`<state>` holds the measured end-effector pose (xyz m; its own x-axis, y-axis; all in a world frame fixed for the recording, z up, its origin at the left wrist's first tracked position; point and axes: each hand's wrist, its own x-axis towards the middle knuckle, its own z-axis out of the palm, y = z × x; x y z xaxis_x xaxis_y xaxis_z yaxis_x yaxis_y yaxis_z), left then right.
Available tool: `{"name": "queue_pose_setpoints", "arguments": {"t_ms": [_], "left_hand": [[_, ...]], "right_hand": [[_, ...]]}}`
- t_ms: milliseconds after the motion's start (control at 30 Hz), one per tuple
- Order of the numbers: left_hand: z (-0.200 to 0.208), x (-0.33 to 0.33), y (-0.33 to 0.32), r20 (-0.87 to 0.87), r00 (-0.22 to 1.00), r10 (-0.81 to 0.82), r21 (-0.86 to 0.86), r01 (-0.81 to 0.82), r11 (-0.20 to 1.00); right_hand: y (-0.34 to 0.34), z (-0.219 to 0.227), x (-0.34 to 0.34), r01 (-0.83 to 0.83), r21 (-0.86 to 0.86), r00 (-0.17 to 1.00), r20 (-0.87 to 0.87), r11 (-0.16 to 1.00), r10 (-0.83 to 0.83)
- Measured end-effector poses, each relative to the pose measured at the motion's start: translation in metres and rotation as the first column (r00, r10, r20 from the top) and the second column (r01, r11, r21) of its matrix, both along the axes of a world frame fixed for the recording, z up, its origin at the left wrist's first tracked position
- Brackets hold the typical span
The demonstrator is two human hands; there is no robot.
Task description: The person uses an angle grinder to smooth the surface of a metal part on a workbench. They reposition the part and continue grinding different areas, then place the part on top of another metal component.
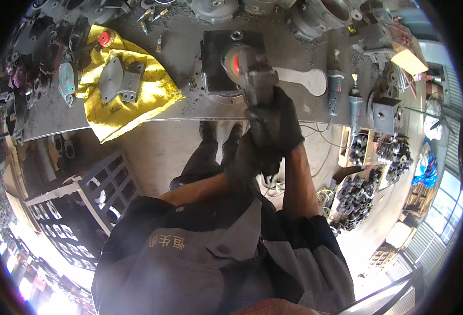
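Both my hands wear dark gloves and hold an angle grinder (260, 84) over the workbench. Wrapped around its body near the head is my right hand (285, 123). My left hand (241, 164) is closed lower down at its rear, partly blurred. The grinder's head and round disc sit over a black square metal block (216, 71), and a red patch shows on the disc. Whether the disc touches the block I cannot tell. Under the block, the edge of a round metal flange (226, 98) shows. Beside the grinder lies a flat pale paddle-shaped piece (313, 81).
On the left, a yellow sack (132, 113) carries a grey metal casting (113, 79) and a red round part (104, 38). Two corded grinders (335, 93) lie at right, near a metal box (386, 115). Large castings (213, 8) line the back. A metal rack (92, 194) stands below left.
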<state>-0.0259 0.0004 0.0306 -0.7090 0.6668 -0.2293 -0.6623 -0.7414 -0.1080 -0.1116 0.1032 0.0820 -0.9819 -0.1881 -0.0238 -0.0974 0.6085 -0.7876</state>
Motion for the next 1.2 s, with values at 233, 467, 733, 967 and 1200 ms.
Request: {"name": "queue_pose_setpoints", "arguments": {"t_ms": [233,467,733,967,1200], "left_hand": [[0.017,-0.026,0.010,-0.482,0.863,-0.154,-0.709,-0.281,0.647],[0.045,-0.031,0.051,-0.456,0.759,-0.464,-0.870,-0.271,0.411],[-0.005,-0.006,0.099,-0.442,0.577,-0.687,-0.893,-0.354,0.277],[-0.064,0.049,0.113,-0.312,0.676,-0.667,-0.871,-0.484,-0.082],[-0.075,0.018,0.120,-0.190,0.905,-0.382,-0.966,-0.241,-0.091]], "right_hand": [[0.025,0.004,-0.018,0.057,-0.147,0.993,0.111,0.987,-0.040],[0.079,0.023,0.012,0.389,-0.454,0.911,0.319,0.802,-0.261],[0.129,-0.026,0.041,0.522,-0.617,0.837,0.504,0.588,-0.214],[0.115,-0.090,0.053,0.553,-0.462,0.780,0.579,0.693,-0.237],[0.115,-0.113,0.014,0.407,-0.289,0.835,0.502,0.866,-0.225]]}}
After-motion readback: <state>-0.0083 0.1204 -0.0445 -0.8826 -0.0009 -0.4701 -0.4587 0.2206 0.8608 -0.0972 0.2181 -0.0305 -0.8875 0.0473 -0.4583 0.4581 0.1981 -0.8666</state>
